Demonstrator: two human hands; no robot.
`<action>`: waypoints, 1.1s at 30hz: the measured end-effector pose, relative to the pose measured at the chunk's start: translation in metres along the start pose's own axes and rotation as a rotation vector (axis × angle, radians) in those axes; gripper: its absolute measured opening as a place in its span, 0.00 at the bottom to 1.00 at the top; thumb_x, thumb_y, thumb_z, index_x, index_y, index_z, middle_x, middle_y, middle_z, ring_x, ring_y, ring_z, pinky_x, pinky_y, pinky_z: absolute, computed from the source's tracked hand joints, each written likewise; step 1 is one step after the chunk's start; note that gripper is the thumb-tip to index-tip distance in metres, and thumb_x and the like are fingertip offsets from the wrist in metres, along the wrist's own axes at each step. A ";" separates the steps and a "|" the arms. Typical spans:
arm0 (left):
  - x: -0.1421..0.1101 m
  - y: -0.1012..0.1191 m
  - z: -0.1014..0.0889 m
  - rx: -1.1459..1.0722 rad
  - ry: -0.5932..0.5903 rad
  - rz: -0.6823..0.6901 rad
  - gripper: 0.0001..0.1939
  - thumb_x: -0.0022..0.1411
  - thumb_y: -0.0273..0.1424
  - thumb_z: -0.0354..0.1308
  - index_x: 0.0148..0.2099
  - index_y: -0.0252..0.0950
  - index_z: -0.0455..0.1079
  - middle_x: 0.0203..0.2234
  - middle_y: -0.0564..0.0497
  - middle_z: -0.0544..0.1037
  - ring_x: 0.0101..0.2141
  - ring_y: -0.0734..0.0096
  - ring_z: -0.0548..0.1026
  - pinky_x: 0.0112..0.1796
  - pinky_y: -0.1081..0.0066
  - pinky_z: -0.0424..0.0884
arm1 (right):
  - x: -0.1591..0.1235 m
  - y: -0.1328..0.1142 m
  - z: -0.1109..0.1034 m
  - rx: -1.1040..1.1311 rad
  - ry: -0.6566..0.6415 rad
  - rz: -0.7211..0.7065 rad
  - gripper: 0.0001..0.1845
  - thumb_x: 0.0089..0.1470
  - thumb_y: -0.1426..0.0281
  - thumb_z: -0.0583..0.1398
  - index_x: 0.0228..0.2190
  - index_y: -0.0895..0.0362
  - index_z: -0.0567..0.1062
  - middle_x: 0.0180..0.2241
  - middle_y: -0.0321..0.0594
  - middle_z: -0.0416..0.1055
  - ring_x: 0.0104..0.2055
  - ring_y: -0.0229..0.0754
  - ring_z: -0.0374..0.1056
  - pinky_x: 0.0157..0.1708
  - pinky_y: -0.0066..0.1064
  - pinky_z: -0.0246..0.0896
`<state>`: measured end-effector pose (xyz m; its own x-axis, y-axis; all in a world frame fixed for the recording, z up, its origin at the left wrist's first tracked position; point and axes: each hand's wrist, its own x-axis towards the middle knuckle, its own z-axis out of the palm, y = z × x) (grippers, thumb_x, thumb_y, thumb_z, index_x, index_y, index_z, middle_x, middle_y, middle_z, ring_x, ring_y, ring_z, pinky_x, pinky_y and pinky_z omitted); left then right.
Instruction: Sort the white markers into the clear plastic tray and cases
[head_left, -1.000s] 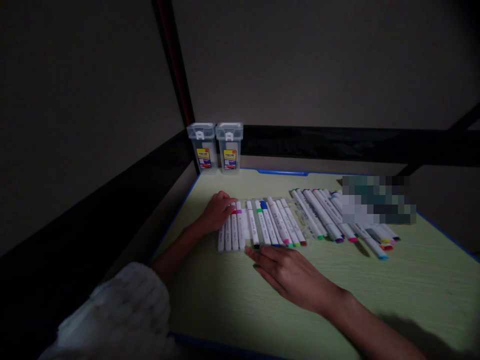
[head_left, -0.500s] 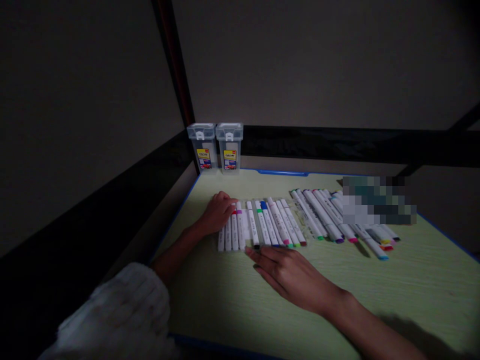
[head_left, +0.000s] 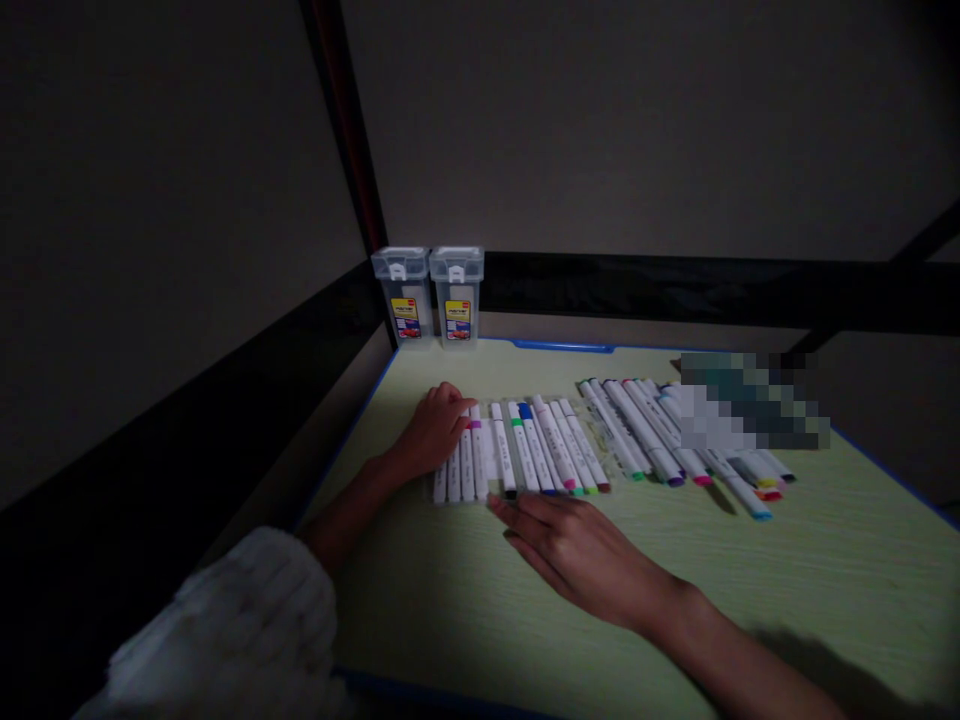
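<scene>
White markers with coloured bands and ends lie side by side in a row on a clear plastic tray or sleeve [head_left: 491, 450]. My left hand [head_left: 439, 425] rests at the row's far left corner. Its fingers are bent loosely over the tops of the leftmost markers [head_left: 466, 470], touching near the red and purple bands. At the row's near edge lies my right hand [head_left: 574, 540], palm down with fingers stretched out. Its fingertips are by the bottom end of a black-tipped marker [head_left: 503, 450] and the plastic's edge. Between these two groups of markers a gap shows.
More markers [head_left: 637, 430] lie loosely to the right, one with a light-blue end [head_left: 739, 485] jutting nearer. A blurred patch [head_left: 757, 400] covers something behind them. Two clear lidded boxes [head_left: 457, 300] stand at the back left of the pale table [head_left: 450, 610], near dark walls.
Both hands keep almost the same place and pose, and the markers lie as before. Only the view has shifted very slightly.
</scene>
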<state>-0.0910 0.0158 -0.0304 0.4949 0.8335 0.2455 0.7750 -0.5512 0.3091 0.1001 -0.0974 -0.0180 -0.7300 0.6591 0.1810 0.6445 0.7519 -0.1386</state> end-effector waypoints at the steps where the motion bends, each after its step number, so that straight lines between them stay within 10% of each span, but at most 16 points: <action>1: 0.000 0.000 0.000 0.000 0.003 0.002 0.16 0.57 0.25 0.43 0.46 0.33 0.65 0.38 0.45 0.62 0.41 0.63 0.60 0.45 0.61 0.59 | 0.000 -0.001 0.000 0.005 0.000 0.003 0.20 0.57 0.75 0.47 0.51 0.64 0.64 0.35 0.48 0.71 0.35 0.43 0.68 0.33 0.35 0.63; 33: 0.008 -0.007 0.001 -0.174 0.010 -0.110 0.15 0.55 0.27 0.46 0.43 0.30 0.67 0.37 0.45 0.65 0.42 0.64 0.63 0.47 0.61 0.60 | 0.000 -0.001 0.000 0.045 -0.021 0.032 0.21 0.56 0.75 0.49 0.51 0.63 0.63 0.35 0.47 0.70 0.35 0.44 0.68 0.33 0.36 0.63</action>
<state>-0.0920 0.0259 -0.0316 0.4061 0.8893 0.2102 0.7444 -0.4553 0.4885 0.0990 -0.0982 -0.0175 -0.7139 0.6827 0.1557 0.6571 0.7300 -0.1879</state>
